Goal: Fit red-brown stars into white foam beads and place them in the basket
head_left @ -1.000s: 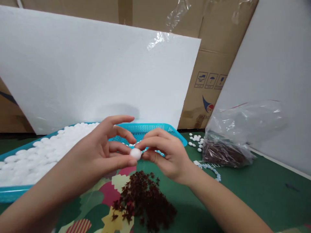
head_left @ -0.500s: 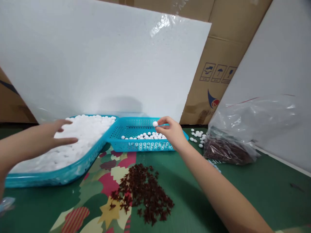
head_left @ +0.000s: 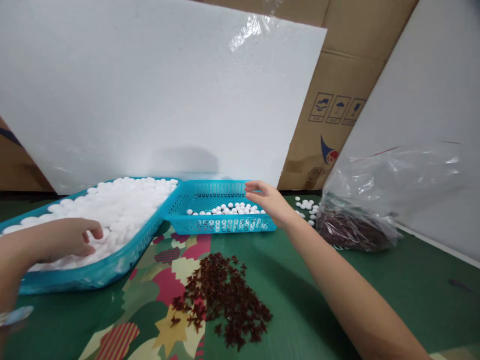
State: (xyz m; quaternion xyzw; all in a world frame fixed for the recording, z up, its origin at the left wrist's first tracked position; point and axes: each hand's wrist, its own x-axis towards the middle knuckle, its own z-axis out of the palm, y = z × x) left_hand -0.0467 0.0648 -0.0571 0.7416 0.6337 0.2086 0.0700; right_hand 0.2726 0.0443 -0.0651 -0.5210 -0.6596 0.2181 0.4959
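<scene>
Released ball; two baskets (head_left: 221,225).

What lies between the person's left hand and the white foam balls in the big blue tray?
Nothing visible: the left hand already rests on the white foam balls heaped in the big blue plastic tray.

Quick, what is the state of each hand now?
Left hand: curled onto the white balls in the large tray; grip cannot be told.
Right hand: open, empty, over the small basket.

The large tray (head_left: 123,257) lies left of the small basket (head_left: 221,226) on the counter (head_left: 375,265). The star pile (head_left: 223,297) lies before them; the bag (head_left: 360,220) lies right.
</scene>
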